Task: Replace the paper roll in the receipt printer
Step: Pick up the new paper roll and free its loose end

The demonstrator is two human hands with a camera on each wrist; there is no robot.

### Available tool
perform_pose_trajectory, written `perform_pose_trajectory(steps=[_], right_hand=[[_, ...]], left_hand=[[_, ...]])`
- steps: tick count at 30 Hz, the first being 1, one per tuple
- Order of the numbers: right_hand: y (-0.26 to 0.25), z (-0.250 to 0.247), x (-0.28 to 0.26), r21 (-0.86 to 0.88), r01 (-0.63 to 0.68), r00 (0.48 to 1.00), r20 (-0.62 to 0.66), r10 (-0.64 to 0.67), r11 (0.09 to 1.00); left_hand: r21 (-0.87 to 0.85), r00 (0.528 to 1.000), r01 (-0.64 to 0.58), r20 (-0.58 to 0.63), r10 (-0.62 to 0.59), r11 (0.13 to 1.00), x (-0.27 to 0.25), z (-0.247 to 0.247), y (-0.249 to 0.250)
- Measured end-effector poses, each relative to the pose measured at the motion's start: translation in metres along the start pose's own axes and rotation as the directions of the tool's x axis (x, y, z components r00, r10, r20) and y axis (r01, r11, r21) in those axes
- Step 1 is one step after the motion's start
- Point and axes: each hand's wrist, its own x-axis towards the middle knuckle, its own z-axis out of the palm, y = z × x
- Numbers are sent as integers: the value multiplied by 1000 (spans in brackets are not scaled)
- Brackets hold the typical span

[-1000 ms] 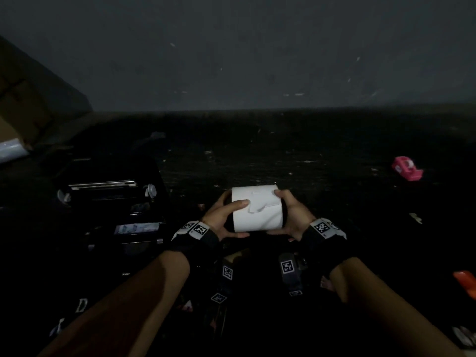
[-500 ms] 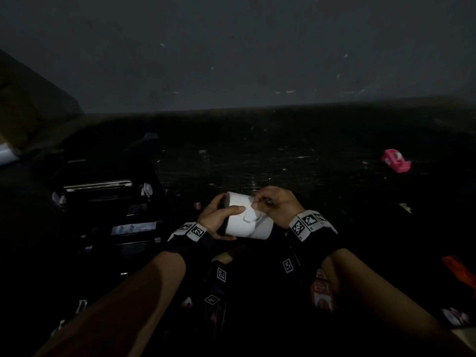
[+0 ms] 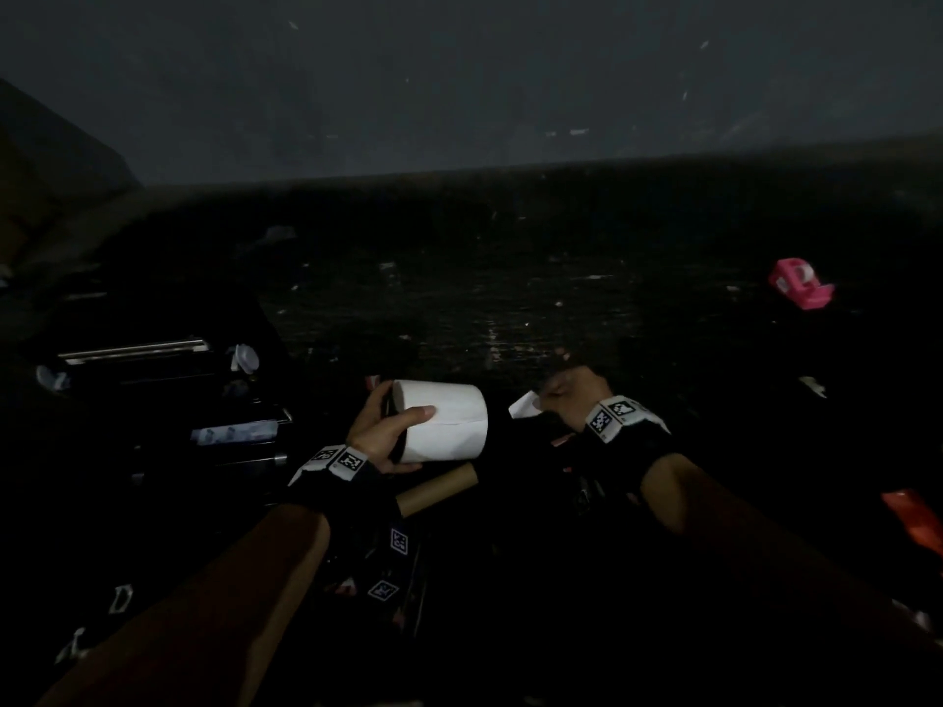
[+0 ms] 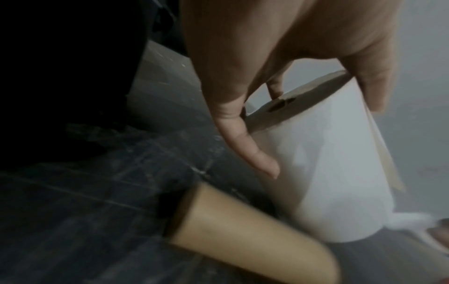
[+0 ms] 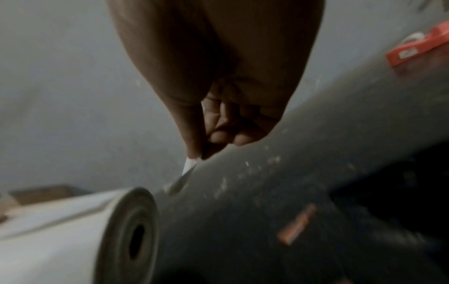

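My left hand (image 3: pixel 388 431) grips a full white paper roll (image 3: pixel 444 426) by its left end, thumb across the front; the same paper roll (image 4: pixel 323 163) fills the left wrist view. My right hand (image 3: pixel 561 400) is to the right of the roll and pinches a small white scrap of paper (image 3: pixel 524 404) between thumb and finger, clear of the roll; the scrap (image 5: pixel 188 167) shows at the fingertips in the right wrist view above the roll's end (image 5: pixel 136 236). The black receipt printer (image 3: pixel 168 400) stands open at the left. A bare brown cardboard core (image 3: pixel 439 489) lies just below the roll.
A pink tape dispenser (image 3: pixel 798 283) sits at the far right of the dark table (image 3: pixel 510 298). An orange object (image 3: pixel 918 523) lies at the right edge. A grey wall rises behind the table. Small paper bits dot the surface.
My right hand has pulled away to the right with a torn scrap from the roll. The left hand now holds the roll alone, turned more sideways.
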Motion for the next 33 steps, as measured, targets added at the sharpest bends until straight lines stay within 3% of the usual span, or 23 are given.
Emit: perform_pose_trajectory(steps=[4, 12, 17, 22, 28, 33], right_hand=[[-8, 16, 12, -129, -50, 992, 105, 64, 990], [1, 35, 21, -341, -75, 985, 122, 123, 937], [-3, 24, 13, -319, -85, 985, 115, 128, 944], [14, -18, -9, -143, -83, 996, 28, 88, 986], [57, -18, -41, -246, -192, 972, 88, 220, 950], [56, -36, -50, -235, -260, 965, -90, 245, 937]], left_hand=[[17, 1000, 5, 21, -5, 1000, 2, -5, -3], [46, 998, 11, 58, -14, 999, 5, -8, -1], [49, 996, 12, 84, -16, 999, 10, -12, -1], [35, 996, 0, 94, -3, 999, 13, -13, -5], [66, 994, -12, 113, 4, 998, 12, -13, 0], [56, 995, 6, 102, -12, 998, 9, -13, 0]])
